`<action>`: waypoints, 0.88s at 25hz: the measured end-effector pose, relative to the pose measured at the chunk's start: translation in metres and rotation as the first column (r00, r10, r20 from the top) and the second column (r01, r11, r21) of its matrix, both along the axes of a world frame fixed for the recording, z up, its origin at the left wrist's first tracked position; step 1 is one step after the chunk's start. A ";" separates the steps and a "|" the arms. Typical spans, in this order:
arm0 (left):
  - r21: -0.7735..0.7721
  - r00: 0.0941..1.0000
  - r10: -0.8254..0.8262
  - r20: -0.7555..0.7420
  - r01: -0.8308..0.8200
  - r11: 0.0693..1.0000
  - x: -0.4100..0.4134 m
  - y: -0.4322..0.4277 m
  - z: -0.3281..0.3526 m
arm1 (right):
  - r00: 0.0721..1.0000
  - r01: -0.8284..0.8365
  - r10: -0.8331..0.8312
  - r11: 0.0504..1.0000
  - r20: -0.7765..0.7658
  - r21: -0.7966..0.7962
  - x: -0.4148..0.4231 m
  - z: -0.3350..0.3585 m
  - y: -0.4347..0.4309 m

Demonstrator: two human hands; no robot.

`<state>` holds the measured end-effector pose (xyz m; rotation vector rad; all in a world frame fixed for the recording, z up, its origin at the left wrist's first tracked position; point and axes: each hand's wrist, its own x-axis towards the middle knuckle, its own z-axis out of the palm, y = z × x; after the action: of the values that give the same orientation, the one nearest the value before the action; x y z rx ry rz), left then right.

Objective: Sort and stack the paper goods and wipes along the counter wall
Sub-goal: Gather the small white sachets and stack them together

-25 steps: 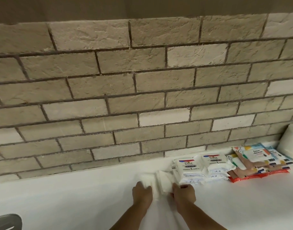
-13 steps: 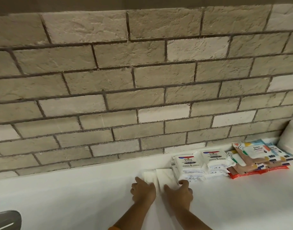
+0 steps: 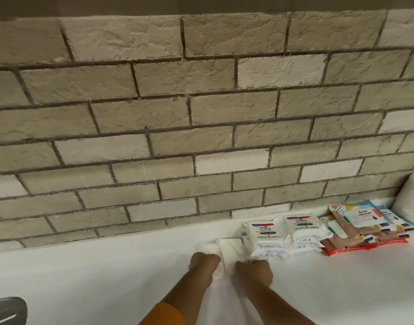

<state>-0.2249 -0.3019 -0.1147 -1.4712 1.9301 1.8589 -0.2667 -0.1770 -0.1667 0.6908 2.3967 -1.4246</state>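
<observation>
Wipes (image 3: 285, 238) and colored packs (image 3: 365, 228) already stacked at wall. Napkins (image 3: 224, 250) left; both hands (image 3: 204, 263) (image 3: 254, 270) curled on them, finger detail couldn't be told.

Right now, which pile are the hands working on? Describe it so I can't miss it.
Follow the brick wall down to the white counter. Left of the Dove wipes lie plain white napkins, the only unprinted, unwrapped pile.
</observation>
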 end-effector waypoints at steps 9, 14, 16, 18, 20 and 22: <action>-0.068 0.999 0.032 -0.008 -0.033 0.997 -0.013 0.014 0.015 | 1.000 0.017 -0.018 1.000 -0.019 -0.026 0.004 0.008 -0.002; -0.037 0.996 0.053 -0.075 -0.056 0.998 -0.010 0.012 0.007 | 1.000 0.000 0.000 1.000 -0.021 -0.009 0.001 0.003 -0.001; -0.079 0.997 -0.019 -0.074 0.014 0.997 -0.006 0.010 0.002 | 1.000 0.003 -0.003 1.000 -0.027 -0.016 0.001 0.004 0.000; -0.128 0.997 -0.059 -0.048 0.052 0.990 -0.005 0.008 -0.003 | 0.999 0.006 -0.006 1.000 -0.040 -0.021 0.001 0.004 -0.001; -0.113 0.996 -0.053 -0.075 0.044 0.993 -0.007 0.006 -0.008 | 0.998 0.011 -0.013 0.999 -0.058 -0.032 0.003 0.005 0.000; -0.033 0.993 -0.031 -0.115 0.027 0.999 -0.009 0.005 -0.013 | 0.996 0.015 -0.019 0.999 -0.084 -0.051 0.007 0.007 0.001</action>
<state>-0.2342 -0.2969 -0.1272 -1.3642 2.0288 1.9507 -0.2600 -0.1761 -0.1599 0.6530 2.4141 -1.5445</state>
